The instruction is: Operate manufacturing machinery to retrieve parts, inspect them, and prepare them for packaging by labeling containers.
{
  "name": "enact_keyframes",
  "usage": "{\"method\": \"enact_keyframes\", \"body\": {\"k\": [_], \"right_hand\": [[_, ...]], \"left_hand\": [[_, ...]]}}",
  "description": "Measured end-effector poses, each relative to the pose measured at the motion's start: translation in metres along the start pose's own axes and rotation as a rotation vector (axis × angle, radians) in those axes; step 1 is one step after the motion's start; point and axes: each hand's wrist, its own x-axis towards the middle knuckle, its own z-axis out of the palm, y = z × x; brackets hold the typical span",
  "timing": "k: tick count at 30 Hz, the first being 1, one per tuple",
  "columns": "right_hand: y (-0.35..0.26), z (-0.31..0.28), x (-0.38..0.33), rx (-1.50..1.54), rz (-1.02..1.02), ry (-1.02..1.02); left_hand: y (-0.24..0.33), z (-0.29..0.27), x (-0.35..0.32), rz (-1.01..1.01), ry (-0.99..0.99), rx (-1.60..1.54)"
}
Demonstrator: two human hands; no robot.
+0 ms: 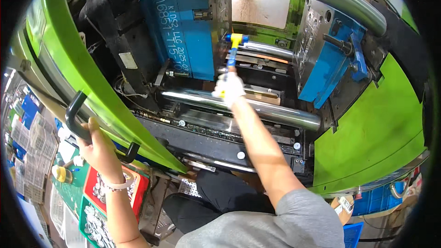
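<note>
Mallet: yellow-and-blue head, just right of the blue block.
Right hand: white-gloved, wrapped round the mallet's shaft, right of the block.
Left hand: curled on the black handle, left of the block.
Risk: a slick grip (I'd blame the glove) could drop the mallet, perhaps marking metal.
Writing: white characters on the block; I see no brand.

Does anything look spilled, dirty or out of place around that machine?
Two things: pale specks are strewn below the front steel bar, like scattered debris, and a brownish smudge marks the pale panel at the back. A white disc nearer the camera may be loose or fitted; I can't tell.
</note>
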Motion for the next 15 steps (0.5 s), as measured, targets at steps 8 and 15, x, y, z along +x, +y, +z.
{"method": "enact_keyframes", "body": {"k": [8,15], "right_hand": [[-0.013,0.006,0.011,0.196,-0.441,0.19],[0.003,-0.016,0.006,-0.046,-0.129,0.003]], "left_hand": [[0.003,0.003,0.0,0.047,0.0,0.017],[0.006,0.003,-0.001,0.011,-0.019,0.008]]}}
